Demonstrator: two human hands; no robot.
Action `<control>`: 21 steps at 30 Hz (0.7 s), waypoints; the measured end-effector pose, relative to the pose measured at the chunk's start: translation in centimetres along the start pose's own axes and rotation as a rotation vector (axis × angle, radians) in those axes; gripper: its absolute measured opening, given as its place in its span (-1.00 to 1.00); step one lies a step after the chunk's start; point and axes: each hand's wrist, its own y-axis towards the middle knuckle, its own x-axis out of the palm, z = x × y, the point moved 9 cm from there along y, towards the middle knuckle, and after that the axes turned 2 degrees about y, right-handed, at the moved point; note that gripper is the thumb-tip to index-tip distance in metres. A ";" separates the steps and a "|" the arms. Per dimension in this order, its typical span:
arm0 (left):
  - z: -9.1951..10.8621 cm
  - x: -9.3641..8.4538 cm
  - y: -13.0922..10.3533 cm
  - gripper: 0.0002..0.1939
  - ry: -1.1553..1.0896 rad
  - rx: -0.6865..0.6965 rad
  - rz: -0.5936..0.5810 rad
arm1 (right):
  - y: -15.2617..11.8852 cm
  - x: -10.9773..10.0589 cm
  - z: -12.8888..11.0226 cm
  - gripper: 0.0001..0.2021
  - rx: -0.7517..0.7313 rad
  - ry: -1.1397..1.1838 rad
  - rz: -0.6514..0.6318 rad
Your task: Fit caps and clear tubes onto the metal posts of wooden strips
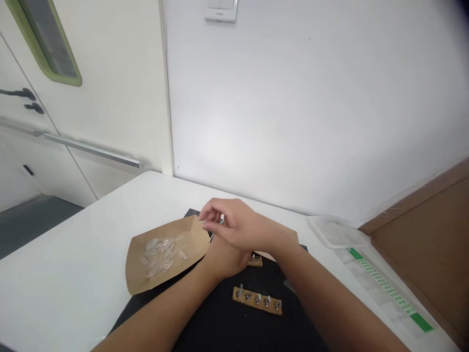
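Observation:
My right hand crosses over my left at the far side of the black mat. Its thumb and fingers are bent into a pinch, and a small pale sliver shows at the tips, too blurred to name. Beneath it, my left hand has its fingers hidden. Left of both hands, a brown paper tray holds a heap of clear nail tips. Nearer me lies a cork-like strip with several metal studs, some bearing upright pale tips. Part of a second strip shows beside my left hand.
On the right of the white table lies a clear plastic case with a green-and-white label strip and its lid raised. A white wall rises behind the table. A brown panel stands at the right.

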 end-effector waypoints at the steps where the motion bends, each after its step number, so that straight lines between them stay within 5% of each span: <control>1: 0.2 -0.1 -0.1 -0.62 -0.002 0.038 -0.004 | -0.9 -1.2 0.4 -0.88 0.022 0.052 0.083; 5: 0.7 -1.2 -0.2 -0.63 0.000 0.109 0.027 | -6.0 -5.3 3.1 -0.86 0.121 0.274 0.500; 11: 1.9 -3.2 0.0 -0.67 -0.075 0.109 0.110 | -11.8 -5.2 5.9 -0.75 0.266 0.375 0.571; 21: 4.3 -3.5 -0.3 -0.54 -0.282 0.235 0.070 | -15.8 -3.1 9.6 -0.57 0.372 0.665 0.623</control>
